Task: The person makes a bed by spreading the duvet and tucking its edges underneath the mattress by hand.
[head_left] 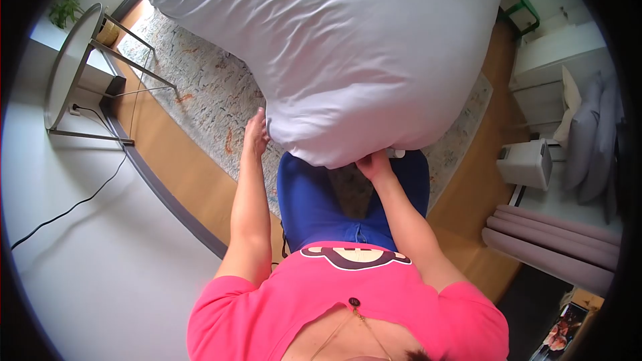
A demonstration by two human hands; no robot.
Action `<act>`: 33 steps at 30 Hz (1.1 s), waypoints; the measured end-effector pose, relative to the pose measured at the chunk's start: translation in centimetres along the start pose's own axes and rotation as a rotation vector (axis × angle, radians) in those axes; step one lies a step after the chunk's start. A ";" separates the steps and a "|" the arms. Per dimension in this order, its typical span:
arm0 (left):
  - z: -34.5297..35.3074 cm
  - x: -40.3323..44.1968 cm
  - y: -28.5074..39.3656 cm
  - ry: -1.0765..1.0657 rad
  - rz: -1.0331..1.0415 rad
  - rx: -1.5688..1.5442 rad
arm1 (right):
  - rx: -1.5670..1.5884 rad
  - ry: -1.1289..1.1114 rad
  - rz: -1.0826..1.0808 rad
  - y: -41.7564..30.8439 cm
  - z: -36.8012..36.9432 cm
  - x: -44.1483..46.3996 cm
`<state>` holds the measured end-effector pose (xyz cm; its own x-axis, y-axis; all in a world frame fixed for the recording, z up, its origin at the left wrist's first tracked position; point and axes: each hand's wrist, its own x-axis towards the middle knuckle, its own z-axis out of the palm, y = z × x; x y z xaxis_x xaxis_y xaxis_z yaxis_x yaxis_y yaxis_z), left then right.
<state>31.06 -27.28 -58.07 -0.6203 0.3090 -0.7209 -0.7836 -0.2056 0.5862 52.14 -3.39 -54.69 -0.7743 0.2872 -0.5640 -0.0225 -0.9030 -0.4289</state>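
Observation:
A big, puffed-out white duvet (374,47) fills the upper middle of the head view, its near edge bunched and creased above my knees. At its left near corner, my left hand (257,128) is closed at the edge of the fabric, with some fingers hidden by it. My right hand (372,163) grips the near edge from below, between my thighs and the duvet; its fingertips are covered by the cloth. A small white piece (397,154) shows just right of that hand.
Under the duvet lies a patterned rug (200,87) on a wooden floor (194,174). A round side table (73,67) leans at the left wall near a black cable (87,200). On the right are a white bin (525,164), folded mauve cushions (548,237) and a green-framed item (525,10).

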 end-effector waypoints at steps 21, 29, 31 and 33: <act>8.7 -5.1 3.5 -0.539 0.170 -0.665 | -0.311 -0.100 -0.104 1.5 -3.8 -0.3; 2.1 -5.3 1.5 -0.374 0.383 -0.191 | 0.042 -0.166 -0.100 0.5 0.7 -3.1; 0.0 0.3 -3.3 -0.360 0.070 -0.316 | 0.036 -0.180 -0.158 0.5 1.3 -1.4; -0.2 0.5 -6.1 -0.010 -0.024 -0.090 | 0.036 -0.314 -0.185 0.4 1.4 0.9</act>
<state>35.53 -26.04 -62.06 -0.6016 0.3237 -0.7303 -0.7981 -0.2810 0.5330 50.57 -3.93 -54.38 -0.9113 0.3400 -0.2323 -0.1985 -0.8570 -0.4756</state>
